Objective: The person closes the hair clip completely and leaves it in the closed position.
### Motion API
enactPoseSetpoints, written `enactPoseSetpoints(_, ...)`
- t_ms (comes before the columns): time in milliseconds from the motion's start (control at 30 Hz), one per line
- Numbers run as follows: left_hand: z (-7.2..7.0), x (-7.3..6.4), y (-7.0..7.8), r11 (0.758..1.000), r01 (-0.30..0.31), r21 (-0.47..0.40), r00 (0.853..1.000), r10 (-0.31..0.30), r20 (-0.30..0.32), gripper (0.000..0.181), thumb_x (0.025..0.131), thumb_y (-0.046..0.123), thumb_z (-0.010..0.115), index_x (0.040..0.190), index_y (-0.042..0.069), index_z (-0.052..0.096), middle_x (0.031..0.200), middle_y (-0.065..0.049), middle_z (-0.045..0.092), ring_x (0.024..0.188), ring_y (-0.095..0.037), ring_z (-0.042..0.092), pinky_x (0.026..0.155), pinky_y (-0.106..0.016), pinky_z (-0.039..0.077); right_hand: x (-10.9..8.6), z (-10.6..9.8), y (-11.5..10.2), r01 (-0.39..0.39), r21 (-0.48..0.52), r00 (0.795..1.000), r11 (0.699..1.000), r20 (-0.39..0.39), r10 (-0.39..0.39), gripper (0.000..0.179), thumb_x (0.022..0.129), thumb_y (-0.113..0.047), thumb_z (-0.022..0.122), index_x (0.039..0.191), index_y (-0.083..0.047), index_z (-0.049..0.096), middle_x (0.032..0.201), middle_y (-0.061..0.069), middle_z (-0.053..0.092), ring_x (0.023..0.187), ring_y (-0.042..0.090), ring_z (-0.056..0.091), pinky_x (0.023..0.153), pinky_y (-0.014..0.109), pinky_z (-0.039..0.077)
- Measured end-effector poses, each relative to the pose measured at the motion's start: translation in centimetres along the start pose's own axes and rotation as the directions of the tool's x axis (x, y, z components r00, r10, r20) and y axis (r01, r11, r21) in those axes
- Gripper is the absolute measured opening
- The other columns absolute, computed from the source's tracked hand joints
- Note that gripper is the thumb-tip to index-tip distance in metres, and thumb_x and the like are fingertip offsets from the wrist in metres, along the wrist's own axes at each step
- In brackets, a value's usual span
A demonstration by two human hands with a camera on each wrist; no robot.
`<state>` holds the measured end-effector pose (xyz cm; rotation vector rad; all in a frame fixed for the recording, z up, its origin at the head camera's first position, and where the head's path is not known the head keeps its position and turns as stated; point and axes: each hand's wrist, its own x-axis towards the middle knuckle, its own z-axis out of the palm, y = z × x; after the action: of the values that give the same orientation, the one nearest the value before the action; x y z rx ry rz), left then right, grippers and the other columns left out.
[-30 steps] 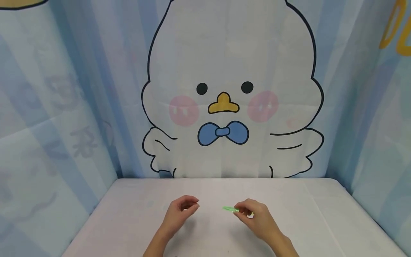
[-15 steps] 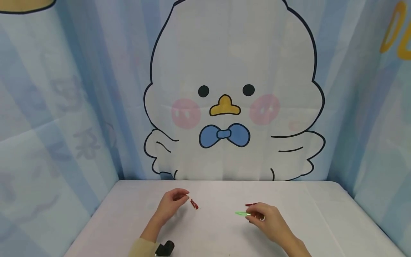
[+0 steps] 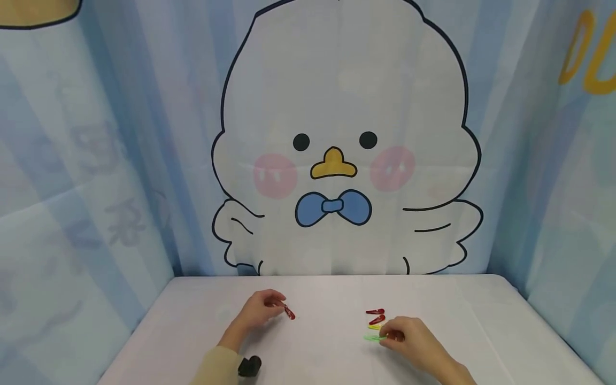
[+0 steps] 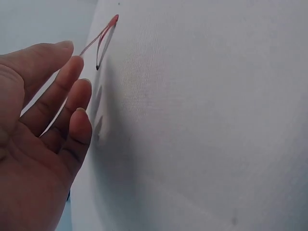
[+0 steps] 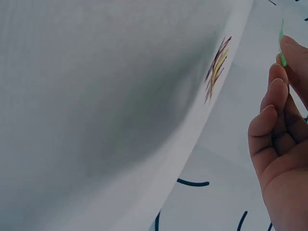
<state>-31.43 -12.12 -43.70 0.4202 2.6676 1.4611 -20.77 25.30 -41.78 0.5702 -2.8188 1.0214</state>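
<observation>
My left hand (image 3: 261, 309), thumb and index finger close together, pinches the near end of a red snap hair clip (image 3: 290, 313). In the left wrist view the red clip (image 4: 107, 32) is spread, its far end at the white cloth. A green hair clip (image 3: 372, 338) is held between thumb and fingers of my right hand (image 3: 414, 342); in the right wrist view the green clip (image 5: 282, 45) is off the table. Just beyond that hand lie a red clip (image 3: 375, 311), another red clip (image 3: 377, 320) and a yellow clip (image 3: 374, 327). Something red shows between the right fingers, partly hidden.
A white-covered table (image 3: 322, 353) spreads under both hands. Behind it hangs a curtain (image 3: 337, 240) with a cartoon bird. A beige sleeve (image 3: 218, 363) covers the left forearm, beside a black object (image 3: 250, 367) at the wrist.
The left hand has drawn back to the left, then come down to the red clip. Moving right and nearer, the right hand has kept the green clip and uncovered red and yellow clips.
</observation>
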Motion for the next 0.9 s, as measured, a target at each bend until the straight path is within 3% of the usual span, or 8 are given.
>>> enactPoseSetpoints(400, 0.2, 1.4, -0.5, 0.992, -0.002, 0.123, 1.0, -0.001, 0.025, 0.019, 0.086, -0.002, 0.073, 0.103, 0.007, 0.072, 0.092, 0.0, 0.064, 0.086, -0.02, 0.055, 0.081, -0.041, 0.049, 0.3, 0.7, 1.3, -0.102, 0.033, 0.982, 0.994, 0.166, 0.095, 0.007, 0.085, -0.012, 0.079, 0.085, -0.015, 0.073, 0.071, -0.006, 0.054, 0.066, 0.01, 0.048, 0.059, 0.025, 0.041)
enactPoseSetpoints(500, 0.5, 1.5, -0.6, 0.99, 0.021, 0.14, 0.999, -0.027, 0.04, 0.017, 0.086, -0.002, 0.073, 0.098, 0.009, 0.073, 0.092, 0.0, 0.063, 0.087, -0.02, 0.055, 0.084, -0.043, 0.049, 0.1, 0.9, 1.4, -0.126, 0.016, 0.973, 0.992, 0.197, 0.121, 0.008, 0.085, -0.011, 0.079, 0.085, -0.015, 0.072, 0.07, -0.005, 0.054, 0.066, 0.011, 0.048, 0.059, 0.026, 0.04)
enactPoseSetpoints(900, 0.6, 2.0, 0.2, 0.971, -0.003, 0.237, 0.996, -0.018, 0.087, 0.01, 0.086, -0.001, 0.074, 0.09, 0.007, 0.07, 0.089, 0.0, 0.059, 0.085, -0.02, 0.052, 0.081, -0.041, 0.048, 0.2, 0.4, 1.4, -0.184, -0.055, 0.965, 0.981, 0.183, 0.191, 0.011, 0.084, -0.009, 0.08, 0.089, -0.016, 0.073, 0.069, -0.003, 0.053, 0.065, 0.014, 0.048, 0.06, 0.029, 0.039)
